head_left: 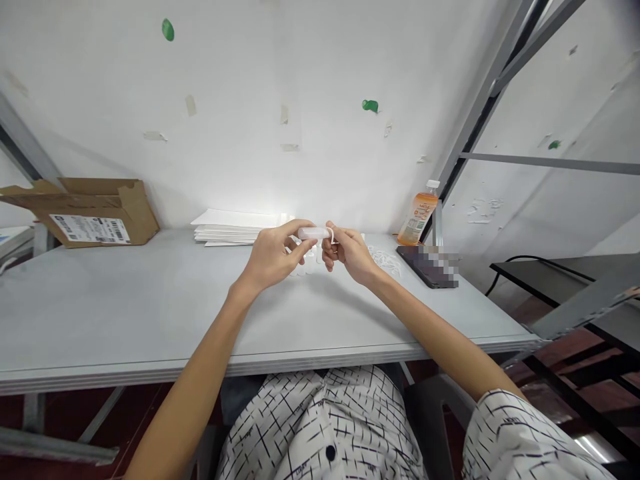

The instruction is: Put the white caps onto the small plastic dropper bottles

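Observation:
Above the table, my left hand (274,255) pinches a small translucent white tube (313,233) between thumb and fingers, with the tube lying roughly level. My right hand (354,255) is closed at the tube's right end, its thumb and forefinger on a thin white ring (332,235). Whether the ring goes around the tube or only touches its end, I cannot tell. Loose white rings (385,260) lie on the table beyond my right wrist. Small clear or white pieces (311,262) show behind and below the hands, partly hidden by them.
On the grey table (125,313), an open cardboard box (143,210) stands at the back left. A stack of white sheets or flat boxes (225,227) lies against the wall. An orange drink bottle (419,217) and a dark phone (425,268) are at the right.

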